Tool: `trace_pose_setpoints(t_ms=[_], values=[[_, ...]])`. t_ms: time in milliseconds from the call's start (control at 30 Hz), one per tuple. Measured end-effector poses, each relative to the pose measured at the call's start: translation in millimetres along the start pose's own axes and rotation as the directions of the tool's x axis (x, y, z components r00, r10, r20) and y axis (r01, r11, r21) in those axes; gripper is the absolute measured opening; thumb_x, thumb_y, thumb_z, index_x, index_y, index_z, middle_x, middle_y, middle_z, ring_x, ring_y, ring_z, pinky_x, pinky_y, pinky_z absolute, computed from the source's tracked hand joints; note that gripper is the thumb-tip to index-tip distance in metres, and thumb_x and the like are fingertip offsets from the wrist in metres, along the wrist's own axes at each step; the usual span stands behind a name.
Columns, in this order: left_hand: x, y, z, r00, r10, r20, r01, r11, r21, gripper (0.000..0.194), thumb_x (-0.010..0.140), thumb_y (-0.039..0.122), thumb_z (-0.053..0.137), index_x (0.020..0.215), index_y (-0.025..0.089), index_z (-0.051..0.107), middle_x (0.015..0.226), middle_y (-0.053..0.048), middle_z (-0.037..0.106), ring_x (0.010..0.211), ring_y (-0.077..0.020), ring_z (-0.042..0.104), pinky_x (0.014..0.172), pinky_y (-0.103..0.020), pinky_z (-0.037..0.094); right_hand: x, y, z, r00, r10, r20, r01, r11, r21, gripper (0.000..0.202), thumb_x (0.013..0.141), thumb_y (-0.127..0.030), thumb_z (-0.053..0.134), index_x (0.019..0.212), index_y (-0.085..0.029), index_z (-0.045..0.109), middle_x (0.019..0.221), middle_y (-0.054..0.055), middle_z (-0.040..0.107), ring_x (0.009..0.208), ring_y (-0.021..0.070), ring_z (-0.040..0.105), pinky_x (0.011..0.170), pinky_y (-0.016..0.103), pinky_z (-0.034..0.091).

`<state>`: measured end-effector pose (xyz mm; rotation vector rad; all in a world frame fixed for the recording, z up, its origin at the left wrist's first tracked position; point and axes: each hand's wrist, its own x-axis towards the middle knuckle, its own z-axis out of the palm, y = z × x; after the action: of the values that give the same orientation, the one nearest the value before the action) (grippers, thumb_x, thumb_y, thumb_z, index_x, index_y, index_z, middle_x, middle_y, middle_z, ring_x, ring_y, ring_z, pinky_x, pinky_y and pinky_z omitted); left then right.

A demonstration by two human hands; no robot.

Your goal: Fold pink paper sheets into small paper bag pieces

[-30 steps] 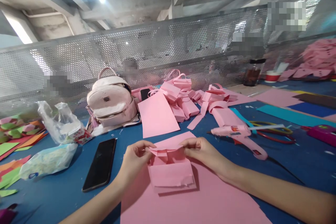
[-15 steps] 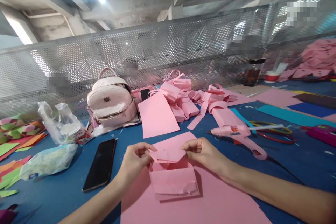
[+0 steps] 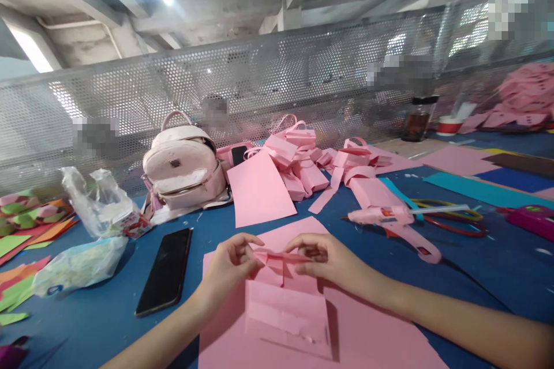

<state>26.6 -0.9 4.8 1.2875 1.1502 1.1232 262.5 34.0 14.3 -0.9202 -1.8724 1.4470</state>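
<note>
In front of me a folded pink paper box (image 3: 288,314) rests over large pink paper sheets (image 3: 367,334). My left hand (image 3: 236,262) pinches the left end of the box's far flap between thumb and fingers. At the flap's right end, my right hand (image 3: 320,256) grips it the same way. The flap stands up from the box, and a crease shows down its middle. The near panel is wrinkled along its lower part. My fingertips hide both ends of the flap.
A pink glue gun (image 3: 389,222) lies to the right, near scissors (image 3: 454,213). To the left are a black phone (image 3: 164,271) and a tissue pack (image 3: 80,265). Behind stand a backpack (image 3: 182,167) and a pile of pink paper pieces (image 3: 298,155) beside a metal mesh panel (image 3: 277,81).
The flap has tipped from lying slanted toward me to more upright. The box has tilted, its near panel coming lower. My right hand has shifted slightly left.
</note>
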Motion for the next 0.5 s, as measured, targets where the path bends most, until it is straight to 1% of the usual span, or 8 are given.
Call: trace_pose_setpoints(t_ms=[33,67,100,167,200,233,300,500], values=[[-0.4,-1.0,1.2,1.000,-0.010,0.019,0.010,1.000,-0.002,0.032,0.065,0.025,0.081,0.091,0.013,0.067,0.053,0.007,0.054,0.047,-0.0082,0.048,0.050,-0.020,0.040,-1.3,-1.6,0.4,1.000,-0.022,0.012,0.022,1.000,-0.005,0.036,0.074,-0.050,0.078,0.094,-0.020,0.072,0.086,0.003,0.068,0.080,0.0206,0.061,0.073,0.029,0.045],[-0.9,-1.7,2.4,0.999,-0.016,0.033,0.016,1.000,-0.005,0.033,0.065,0.026,0.081,0.091,0.013,0.067,0.052,0.007,0.054,0.047,-0.0081,0.048,0.050,-0.020,0.040,-2.4,-3.0,0.7,0.999,-0.043,0.013,0.044,0.999,-0.019,0.036,0.077,-0.054,0.074,0.086,-0.020,0.069,0.084,0.002,0.065,0.078,0.0197,0.058,0.070,0.028,0.043],[-1.4,-2.1,3.3,0.999,-0.018,0.041,0.019,1.000,-0.009,0.033,0.065,0.027,0.082,0.091,0.013,0.066,0.052,0.007,0.053,0.046,-0.0081,0.049,0.050,-0.020,0.040,-3.2,-3.9,0.9,0.998,-0.061,0.004,0.061,0.997,-0.044,0.039,0.081,-0.058,0.069,0.076,-0.019,0.063,0.077,0.000,0.059,0.073,0.0180,0.053,0.066,0.027,0.039],[-2.0,-2.2,4.5,0.999,-0.016,0.041,0.017,1.000,-0.017,0.036,0.064,0.027,0.083,0.092,0.014,0.065,0.051,0.009,0.052,0.046,-0.0077,0.049,0.051,-0.020,0.041,-3.9,-4.4,1.2,0.997,-0.075,-0.034,0.070,0.991,-0.118,0.052,0.088,-0.064,0.056,0.063,-0.021,0.044,0.065,-0.003,0.040,0.063,0.0146,0.038,0.058,0.027,0.029],[-2.1,-2.1,4.6,0.999,-0.014,0.038,0.015,1.000,-0.021,0.037,0.064,0.027,0.084,0.092,0.015,0.064,0.051,0.010,0.051,0.047,-0.0073,0.049,0.051,-0.020,0.041,-3.8,-3.8,1.2,0.996,-0.074,-0.055,0.065,0.986,-0.150,0.055,0.090,-0.066,0.051,0.061,-0.021,0.036,0.064,-0.004,0.031,0.061,0.0140,0.031,0.057,0.028,0.026],[-2.0,-2.1,4.5,0.999,-0.014,0.036,0.015,1.000,-0.025,0.038,0.064,0.027,0.085,0.092,0.015,0.063,0.051,0.010,0.050,0.047,-0.0069,0.049,0.051,-0.019,0.041,-3.3,-3.0,1.2,0.995,-0.070,-0.069,0.058,0.984,-0.171,0.057,0.090,-0.068,0.049,0.062,-0.022,0.030,0.065,-0.004,0.026,0.061,0.0138,0.028,0.057,0.028,0.023],[-1.5,-2.2,3.8,0.999,-0.016,0.034,0.017,0.999,-0.035,0.038,0.064,0.026,0.085,0.093,0.015,0.062,0.051,0.011,0.050,0.047,-0.0064,0.048,0.051,-0.019,0.040,-2.1,-1.1,1.0,0.995,-0.060,-0.078,0.045,0.981,-0.187,0.058,0.090,-0.070,0.046,0.063,-0.022,0.026,0.067,-0.004,0.023,0.062,0.0139,0.026,0.057,0.029,0.023],[0.9,-5.1,1.1,0.996,-0.060,0.059,0.064,0.995,-0.073,0.046,0.061,0.032,0.089,0.094,0.016,0.061,0.054,0.011,0.052,0.048,-0.0073,0.052,0.052,-0.020,0.042,-1.2,-0.8,-0.4,0.995,-0.059,-0.082,0.043,0.981,-0.192,0.061,0.088,-0.075,0.044,0.063,-0.023,0.025,0.066,-0.004,0.022,0.060,0.0135,0.025,0.057,0.029,0.022]])
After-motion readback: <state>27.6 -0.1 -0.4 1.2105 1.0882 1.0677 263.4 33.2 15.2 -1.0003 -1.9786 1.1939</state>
